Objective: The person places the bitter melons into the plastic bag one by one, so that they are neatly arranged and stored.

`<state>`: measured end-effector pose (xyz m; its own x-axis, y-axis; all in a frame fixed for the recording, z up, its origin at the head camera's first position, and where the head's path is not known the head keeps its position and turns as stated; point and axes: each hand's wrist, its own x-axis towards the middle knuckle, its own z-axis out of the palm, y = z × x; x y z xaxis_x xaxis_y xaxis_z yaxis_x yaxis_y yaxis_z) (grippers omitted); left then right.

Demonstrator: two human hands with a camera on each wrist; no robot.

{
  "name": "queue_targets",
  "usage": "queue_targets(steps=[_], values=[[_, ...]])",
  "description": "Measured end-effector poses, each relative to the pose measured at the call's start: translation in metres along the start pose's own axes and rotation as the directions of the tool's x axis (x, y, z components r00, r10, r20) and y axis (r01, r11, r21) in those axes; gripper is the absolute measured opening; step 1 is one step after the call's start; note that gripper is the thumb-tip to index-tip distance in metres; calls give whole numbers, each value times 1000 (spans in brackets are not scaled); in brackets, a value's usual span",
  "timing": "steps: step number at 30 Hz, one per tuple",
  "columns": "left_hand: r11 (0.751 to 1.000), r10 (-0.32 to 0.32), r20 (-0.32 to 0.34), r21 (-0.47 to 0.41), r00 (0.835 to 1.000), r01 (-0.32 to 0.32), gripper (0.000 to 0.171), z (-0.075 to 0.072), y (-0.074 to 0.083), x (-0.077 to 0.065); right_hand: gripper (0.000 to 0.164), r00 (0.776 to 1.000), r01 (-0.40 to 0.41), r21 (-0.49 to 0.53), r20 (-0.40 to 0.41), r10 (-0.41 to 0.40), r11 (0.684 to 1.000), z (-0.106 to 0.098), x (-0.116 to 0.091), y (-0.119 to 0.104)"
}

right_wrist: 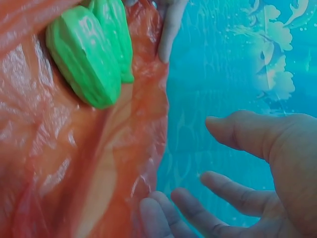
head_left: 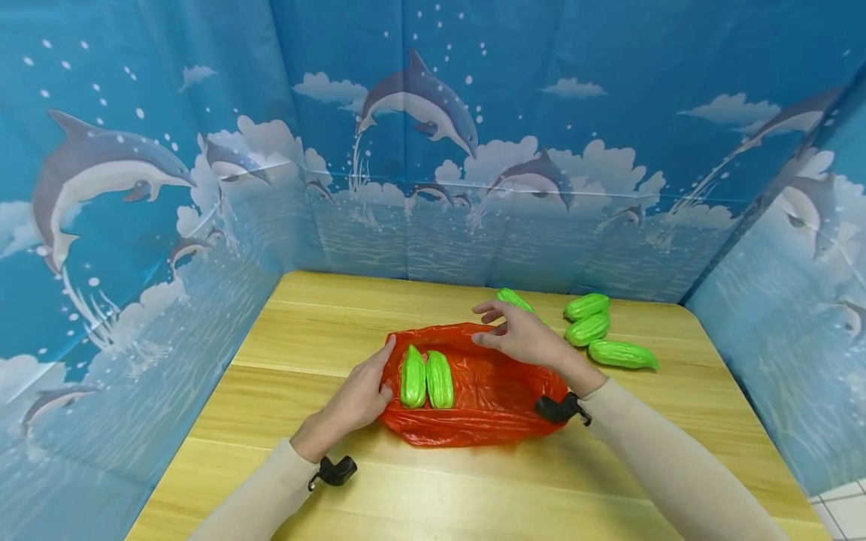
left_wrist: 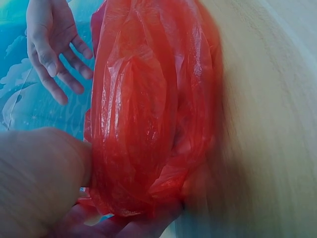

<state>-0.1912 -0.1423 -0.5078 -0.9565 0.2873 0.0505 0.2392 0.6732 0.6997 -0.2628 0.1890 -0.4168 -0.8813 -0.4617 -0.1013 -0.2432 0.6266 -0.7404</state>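
Holding the left end of a glossy red plastic bag (head_left: 467, 427), the left hand (head_left: 358, 391) has its fingers and thumb bent about the film. The right hand (head_left: 517, 330) is well open, fingers parted and gently curved, with nothing in its grasp; it hangs above the bag's far right part. The bag rests on the wooden table (head_left: 304, 315), mouth spread wide and upward, its thin film wrinkled, shiny and translucent (a long bulge shows through it in the left wrist view). Inside, towards the left end, two bright green gourds lie side by side: the left gourd (head_left: 413, 378) tapers to a point at its far end, and the right gourd (head_left: 440, 380) is blunter. Both have a shiny skin with lengthwise ridges. Beyond the right hand lies a half-hidden gourd (head_left: 514, 299). To the right of the bag, an upper gourd (head_left: 586, 306) and a middle gourd (head_left: 588, 328) lie close together, with a pointed gourd (head_left: 622, 355) just beside them. Leaping dolphins decorate the blue backdrop (head_left: 419, 98).
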Motion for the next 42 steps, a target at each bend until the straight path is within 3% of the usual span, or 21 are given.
queue_targets(steps=[8, 20, 28, 42], values=[[1000, -7, 6, -1, 1000, 7, 94, -1, -1, 0, 60, 999, -39, 11, -31, 39, 999, -13, 2, 11], [1000, -5, 2, 8, 1000, 5, 95, -2, -3, 2, 56, 997, -13, -9, -81, 13, 1000, -36, 7, 29], [1000, 9, 13, 28, 1000, -9, 94, -2, -5, 3, 57, 992, -14, -51, -123, 8, 999, -53, 13, 54], [999, 13, 22, 37, 1000, -14, 93, -3, -6, 3, 64, 997, -48, -130, -60, 40, 990, -69, 36, 108]])
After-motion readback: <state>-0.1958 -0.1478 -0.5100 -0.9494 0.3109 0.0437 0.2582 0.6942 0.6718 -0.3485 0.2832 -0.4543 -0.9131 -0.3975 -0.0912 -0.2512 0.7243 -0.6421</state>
